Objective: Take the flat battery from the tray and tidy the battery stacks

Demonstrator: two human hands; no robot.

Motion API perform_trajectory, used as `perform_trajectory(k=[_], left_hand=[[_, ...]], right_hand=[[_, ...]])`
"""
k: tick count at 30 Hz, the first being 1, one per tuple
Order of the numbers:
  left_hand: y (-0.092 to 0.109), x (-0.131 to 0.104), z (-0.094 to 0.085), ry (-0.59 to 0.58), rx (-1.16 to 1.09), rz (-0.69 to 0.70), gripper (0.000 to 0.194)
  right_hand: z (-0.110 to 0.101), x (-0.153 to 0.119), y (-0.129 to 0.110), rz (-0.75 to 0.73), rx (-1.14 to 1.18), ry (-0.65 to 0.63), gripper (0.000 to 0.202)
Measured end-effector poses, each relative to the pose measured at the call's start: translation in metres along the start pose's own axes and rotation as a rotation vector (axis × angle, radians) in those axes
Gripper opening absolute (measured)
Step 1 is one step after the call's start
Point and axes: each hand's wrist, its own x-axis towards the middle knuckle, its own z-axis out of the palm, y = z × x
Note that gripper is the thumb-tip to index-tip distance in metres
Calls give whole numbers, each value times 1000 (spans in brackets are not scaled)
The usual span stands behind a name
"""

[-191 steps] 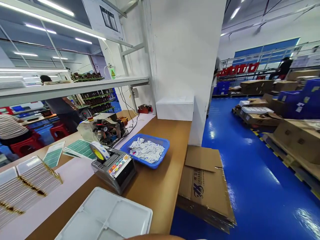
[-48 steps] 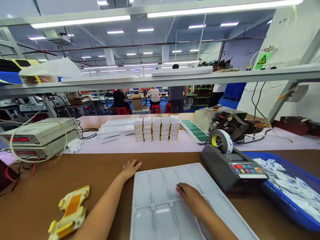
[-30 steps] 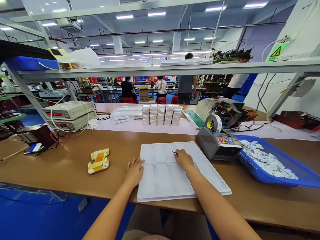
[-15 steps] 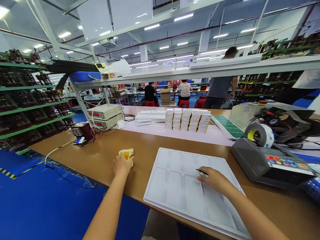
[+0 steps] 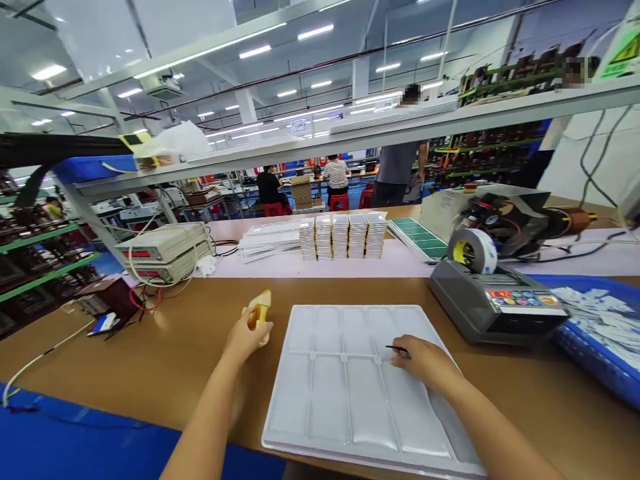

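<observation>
Yellow-and-cream plastic part (image 5: 261, 308) is pinched in the left hand (image 5: 246, 337), fingers curled round its lower end, lifted off the brown bench (image 5: 150, 347) just left of the white compartment tray (image 5: 320, 407). Right hand (image 5: 419, 357) rests on the tray, fingers closed on a thin dark tool (image 5: 395, 348), its tip over an empty pocket. Risk: the grip on the part looks narrow, so it could twist or drop onto the bench. Risk: weight from the right hand could flex or slide the thin tray toward the bench edge.
</observation>
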Motion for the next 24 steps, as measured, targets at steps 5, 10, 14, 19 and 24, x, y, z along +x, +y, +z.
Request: perform_trajectory(k=[5, 10, 14, 19, 24], left_hand=[[44, -34, 44, -150, 114, 404, 59], [58, -49, 63, -264, 386, 537, 55], [46, -26, 46, -45, 311, 442, 52], [21, 11, 13, 58, 380, 81, 47], [-3, 27, 6, 69, 381, 58, 39]], right_hand=[[-4, 1, 0, 4, 21, 16, 18], [-5, 1, 1, -13, 26, 9, 14], [-6, 2, -1, -49, -7, 39, 11], [-8, 5, -6, -86, -51, 70, 12], [-8, 5, -11, -60, -52, 61, 14]])
